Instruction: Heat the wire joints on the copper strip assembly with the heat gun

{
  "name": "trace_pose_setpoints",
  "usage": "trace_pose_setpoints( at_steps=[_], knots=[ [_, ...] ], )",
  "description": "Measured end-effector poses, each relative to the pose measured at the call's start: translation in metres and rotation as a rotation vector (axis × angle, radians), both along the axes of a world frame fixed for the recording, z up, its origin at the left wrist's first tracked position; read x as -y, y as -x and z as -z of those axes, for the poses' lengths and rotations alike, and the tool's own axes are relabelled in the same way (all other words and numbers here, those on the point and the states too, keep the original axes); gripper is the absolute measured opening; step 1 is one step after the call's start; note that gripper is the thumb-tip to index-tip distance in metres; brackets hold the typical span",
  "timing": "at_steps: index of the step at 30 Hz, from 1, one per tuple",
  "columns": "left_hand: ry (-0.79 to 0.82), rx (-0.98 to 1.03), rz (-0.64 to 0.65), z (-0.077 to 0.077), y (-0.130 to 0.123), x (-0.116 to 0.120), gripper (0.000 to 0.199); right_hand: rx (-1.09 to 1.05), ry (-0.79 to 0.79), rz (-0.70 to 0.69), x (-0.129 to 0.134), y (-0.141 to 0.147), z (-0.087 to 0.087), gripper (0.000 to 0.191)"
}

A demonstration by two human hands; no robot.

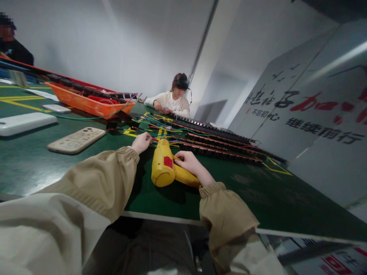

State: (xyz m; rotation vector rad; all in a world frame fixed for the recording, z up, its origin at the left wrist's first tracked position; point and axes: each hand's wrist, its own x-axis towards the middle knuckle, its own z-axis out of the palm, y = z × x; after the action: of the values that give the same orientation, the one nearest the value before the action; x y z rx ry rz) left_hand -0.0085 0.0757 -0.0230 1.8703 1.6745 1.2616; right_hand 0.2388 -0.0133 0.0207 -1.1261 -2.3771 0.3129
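Observation:
A yellow heat gun (163, 164) with a red label lies near the table's front edge, its nozzle facing away from me toward a bunch of coloured wires (160, 134). My right hand (187, 162) is closed round the heat gun's handle. To the left of the nozzle, my left hand (142, 142) pinches at the ends of the wires; its fingertips are small in view, but a red wire shows at them. The wires run to long dark strips (220, 151) with copper-coloured edges, laid side by side toward the right.
An orange basket (91, 105) holding dark strips stands at the back left. A phone in a beige case (77, 140), a white power bank (27, 124) and a smaller white device (56, 109) lie on the green table (229, 206). A co-worker (174, 99) sits across; another person (15, 47) is far left.

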Motion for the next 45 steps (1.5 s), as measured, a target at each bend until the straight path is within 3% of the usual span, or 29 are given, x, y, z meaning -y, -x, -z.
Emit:
trace_pose_setpoints(
  at_steps=[6,12,29,38,45],
  knots=[
    [-0.040,-0.125,-0.064,-0.004,0.001,0.001,0.020,0.026,-0.008,-0.018,0.005,0.016,-0.003,0.013],
    [-0.040,-0.140,-0.040,-0.006,0.002,0.001,0.022,0.052,0.031,-0.037,0.002,0.028,0.001,0.015],
    [-0.042,-0.142,-0.038,-0.008,0.002,0.003,0.022,0.101,-0.035,-0.043,0.007,0.025,-0.005,0.016],
    [-0.046,-0.062,0.020,-0.001,0.000,0.005,0.022,0.046,-0.009,-0.008,0.000,0.000,0.001,0.015],
    [-0.036,-0.080,0.021,-0.002,0.000,0.005,0.018,0.039,0.004,0.127,0.001,-0.036,-0.006,0.018]
  ],
)
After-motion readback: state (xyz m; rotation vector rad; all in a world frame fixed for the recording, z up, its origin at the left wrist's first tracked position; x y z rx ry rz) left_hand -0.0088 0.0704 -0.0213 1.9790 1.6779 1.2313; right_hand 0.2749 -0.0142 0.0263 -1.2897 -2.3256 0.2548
